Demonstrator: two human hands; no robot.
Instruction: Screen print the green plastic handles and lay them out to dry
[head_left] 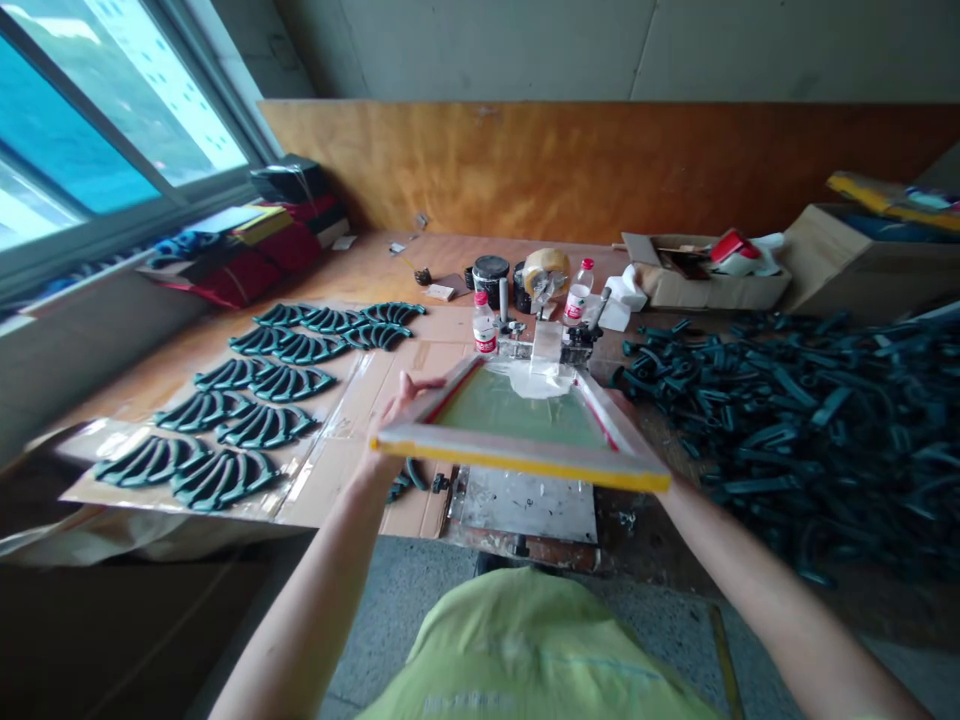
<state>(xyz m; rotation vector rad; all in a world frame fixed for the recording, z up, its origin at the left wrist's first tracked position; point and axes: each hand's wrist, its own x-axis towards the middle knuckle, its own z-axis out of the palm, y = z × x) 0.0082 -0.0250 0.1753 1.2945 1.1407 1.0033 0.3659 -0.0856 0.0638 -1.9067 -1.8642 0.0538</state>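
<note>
A screen printing frame (517, 458) with a yellow front edge and a greenish mesh (517, 405) is raised at a tilt before me. Its far end meets a metal hinge clamp (551, 345), with a whitish patch on the mesh there. My left hand (401, 405) is closed on the frame's left side, some fingers stretched along it. At the opposite side my right hand (624, 402) grips the frame, its fingers mostly hidden behind it. Below the frame lies a stained metal base plate (529, 503). Dark green curved plastic pieces (409, 480) show partly beneath the frame's left corner.
Fan-shaped groups of green plastic pieces (262, 415) lie on cardboard (360, 410) at left. A large heap of similar pieces (817, 420) covers the right. Behind the clamp stand bottles (484, 325), a black tub (491, 280) and a tape roll (546, 270). Cardboard boxes (705, 290) sit back right.
</note>
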